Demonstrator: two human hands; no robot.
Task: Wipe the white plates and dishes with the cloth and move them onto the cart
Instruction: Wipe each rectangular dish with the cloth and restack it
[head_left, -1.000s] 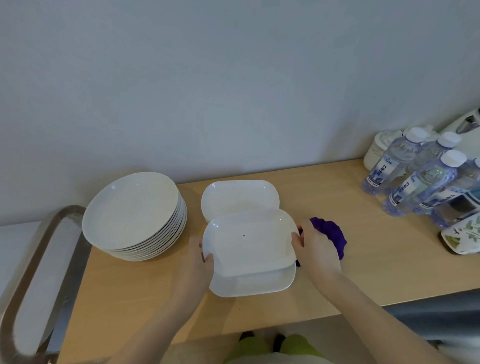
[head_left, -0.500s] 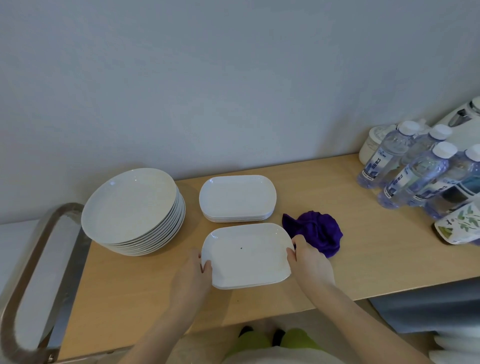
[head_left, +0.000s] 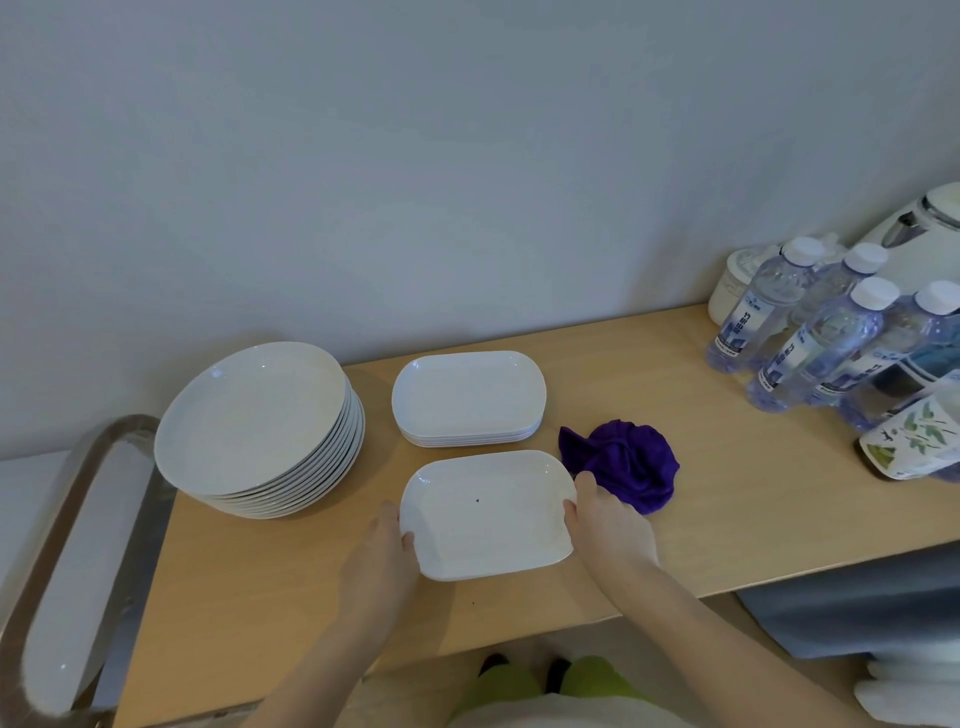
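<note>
Two hands (head_left: 382, 553) (head_left: 608, 527) gripping dish (head_left: 488, 512) edges

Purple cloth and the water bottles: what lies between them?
Only bare wooden tabletop lies between the purple cloth and the water bottles, per the head view.

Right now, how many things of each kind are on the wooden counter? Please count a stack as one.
Stacks of white dishes: 2 (round plates, oblong dishes)
Single oblong dish, held by both hands: 1
Purple cloth: 1
Water bottles: at least 4
Total: at least 8
</note>
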